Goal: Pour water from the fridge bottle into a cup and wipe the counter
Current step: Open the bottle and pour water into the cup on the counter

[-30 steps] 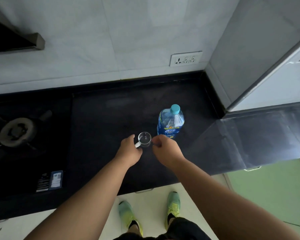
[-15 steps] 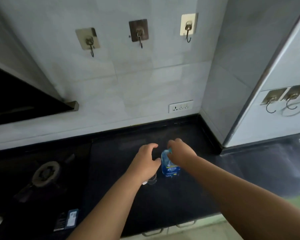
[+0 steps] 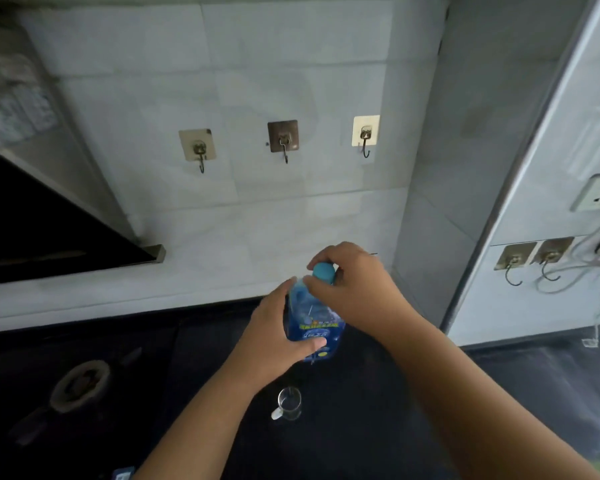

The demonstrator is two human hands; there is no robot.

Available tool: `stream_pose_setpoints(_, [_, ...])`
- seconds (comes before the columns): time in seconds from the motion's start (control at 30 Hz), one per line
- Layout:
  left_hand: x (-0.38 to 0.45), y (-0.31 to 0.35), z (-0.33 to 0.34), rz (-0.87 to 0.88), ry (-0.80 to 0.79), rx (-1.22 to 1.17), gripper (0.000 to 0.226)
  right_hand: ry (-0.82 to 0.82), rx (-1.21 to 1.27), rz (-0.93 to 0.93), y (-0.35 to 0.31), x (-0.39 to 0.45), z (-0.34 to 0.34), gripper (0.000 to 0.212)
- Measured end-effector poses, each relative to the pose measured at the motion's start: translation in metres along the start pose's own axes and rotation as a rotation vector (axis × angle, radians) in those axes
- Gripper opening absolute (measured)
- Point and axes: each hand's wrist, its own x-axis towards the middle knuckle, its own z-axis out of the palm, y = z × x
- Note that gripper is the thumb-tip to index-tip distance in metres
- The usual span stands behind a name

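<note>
Dark counter (image 3: 378, 427), gas burner (image 3: 82, 384) toward its left end. Tiled back wall carries three hooks (image 3: 283, 138). Bottle (image 3: 314, 320) is held up over the counter's middle, near the back edge. Left hand (image 3: 274, 341) wraps the label; right hand (image 3: 355, 289) fingers pinch the blue cap (image 3: 323, 272), partly hiding it. Glass cup (image 3: 289, 403) stands just below, closer to the front edge, partly behind the left forearm.

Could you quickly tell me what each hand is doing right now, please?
Left hand: closed around the body of the water bottle, held above the counter.
Right hand: grip closed on the bottle's blue cap.
</note>
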Motion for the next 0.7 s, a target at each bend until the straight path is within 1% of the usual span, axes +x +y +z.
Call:
stream_pose_setpoints(0.1, [0.001,0.017,-0.018,0.082,0.053,-0.082,0.086,0.033,0.153,-0.004,-0.019,0.006,-0.024,0.007])
stream_pose_setpoints(0.13, [0.0,0.023,-0.023,0.109,0.078,-0.092,0.083,0.068,0.141,-0.014,-0.022,0.009,-0.028,0.01])
stream_pose_setpoints(0.2, [-0.001,0.031,-0.034,0.163,0.164,-0.031,0.08,0.118,-0.01,-0.004,-0.022,0.019,-0.035,0.027])
stream_pose_setpoints(0.23, [-0.001,0.034,-0.038,0.189,0.211,0.031,0.082,0.104,-0.114,0.039,-0.022,0.023,-0.038,0.038])
stream_pose_setpoints(0.3, [-0.003,0.039,-0.044,0.242,0.276,0.17,0.088,0.01,-0.309,0.19,-0.025,0.028,-0.042,0.06])
stream_pose_setpoints(0.33, [-0.004,0.04,-0.047,0.264,0.292,0.246,0.09,-0.032,-0.398,0.259,-0.026,0.029,-0.042,0.067])
stream_pose_setpoints(0.4, [-0.005,0.04,-0.051,0.268,0.297,0.333,0.093,-0.064,-0.499,0.321,-0.03,0.031,-0.039,0.074])
stream_pose_setpoints(0.47, [-0.008,0.04,-0.055,0.22,0.265,0.275,0.093,-0.055,-0.456,0.341,-0.032,0.033,-0.035,0.073])
stream_pose_setpoints(0.53, [-0.011,0.041,-0.058,0.167,0.22,0.189,0.092,-0.053,-0.379,0.354,-0.034,0.035,-0.033,0.064])
stream_pose_setpoints(0.63, [-0.013,0.04,-0.063,0.097,0.154,0.049,0.089,-0.038,-0.346,0.339,-0.038,0.035,-0.031,0.052])
stream_pose_setpoints(0.7, [-0.013,0.039,-0.067,0.033,0.102,-0.04,0.089,-0.026,-0.321,0.317,-0.037,0.035,-0.029,0.049])
